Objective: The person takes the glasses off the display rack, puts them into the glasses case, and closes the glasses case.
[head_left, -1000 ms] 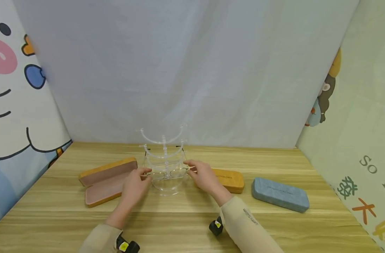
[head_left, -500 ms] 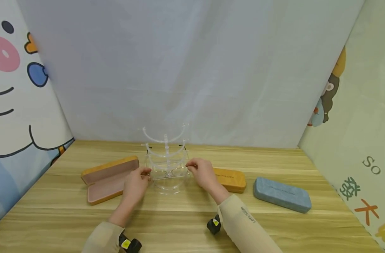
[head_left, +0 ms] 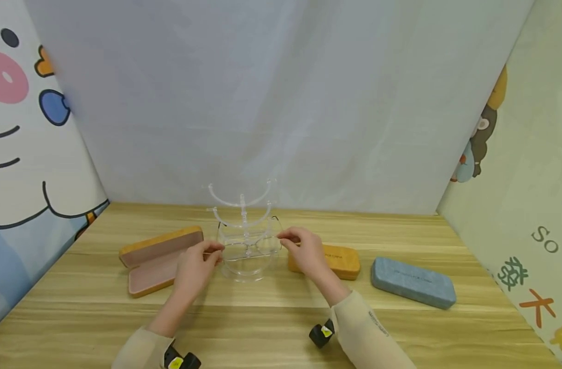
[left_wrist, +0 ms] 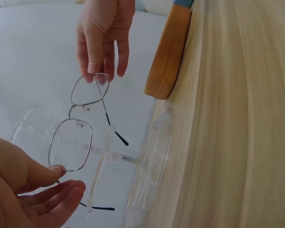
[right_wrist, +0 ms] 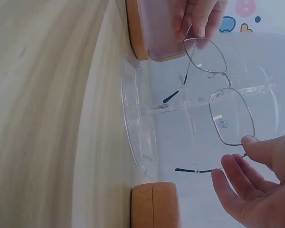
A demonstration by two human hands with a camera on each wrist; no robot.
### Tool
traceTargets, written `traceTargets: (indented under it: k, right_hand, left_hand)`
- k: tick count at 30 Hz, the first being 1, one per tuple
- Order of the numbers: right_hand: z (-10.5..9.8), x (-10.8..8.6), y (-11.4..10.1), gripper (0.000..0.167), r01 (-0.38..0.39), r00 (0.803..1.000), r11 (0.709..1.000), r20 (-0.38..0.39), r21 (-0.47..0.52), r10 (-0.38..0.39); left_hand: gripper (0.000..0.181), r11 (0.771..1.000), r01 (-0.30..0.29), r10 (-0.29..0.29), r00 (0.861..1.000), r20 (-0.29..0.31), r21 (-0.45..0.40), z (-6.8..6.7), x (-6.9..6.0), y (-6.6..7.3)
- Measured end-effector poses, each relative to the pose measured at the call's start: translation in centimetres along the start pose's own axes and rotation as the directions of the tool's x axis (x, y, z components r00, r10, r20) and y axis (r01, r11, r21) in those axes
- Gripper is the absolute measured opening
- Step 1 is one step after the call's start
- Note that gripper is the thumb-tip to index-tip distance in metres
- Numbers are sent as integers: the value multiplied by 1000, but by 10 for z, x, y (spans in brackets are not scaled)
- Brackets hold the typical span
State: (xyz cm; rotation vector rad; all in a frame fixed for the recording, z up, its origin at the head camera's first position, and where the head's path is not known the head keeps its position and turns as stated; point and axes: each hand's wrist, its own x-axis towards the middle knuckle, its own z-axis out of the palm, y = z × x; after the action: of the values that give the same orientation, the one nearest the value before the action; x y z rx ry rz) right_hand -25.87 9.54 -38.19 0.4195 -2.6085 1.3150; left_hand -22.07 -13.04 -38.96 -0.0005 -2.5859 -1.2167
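Thin metal-rimmed eyeglasses (left_wrist: 70, 145) are held level in front of a clear display stand (head_left: 243, 205) with several curved arms. My left hand (head_left: 194, 266) pinches the frame's left end near the hinge. At the opposite end my right hand (head_left: 307, 252) pinches the frame between thumb and fingers. The temples are unfolded and point back toward the stand; their dark tips show in both wrist views. In the right wrist view the lenses (right_wrist: 231, 116) stand apart from the stand's round base (right_wrist: 133, 114). Whether the temples touch a stand arm, I cannot tell.
An orange glasses case (head_left: 153, 274) with a pale lining lies open to the left. Behind my right hand is a closed orange case (head_left: 342, 261). Further right lies a closed blue case (head_left: 412, 283). A pale curtain (head_left: 281, 102) hangs behind the wooden table (head_left: 262, 333).
The eyeglasses have shifted slightly right, and their temple tips sit a little lower in the head view. My right hand has moved slightly right. Both hands keep their pinch.
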Motion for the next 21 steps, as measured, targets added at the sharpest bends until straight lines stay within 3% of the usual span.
traceTargets:
  k: [7,21]
  right_hand:
    - [-9,-8,0,12,-56,997,991,-42,118,61]
    - [-30,-22,-9,19,-50,993,921,-82,385,88]
  left_hand:
    - [10,994,-97,99,994,-47,55,-3,-8,8]
    - [13,991,-134,133,991,-33,-24,-10,-18,31]
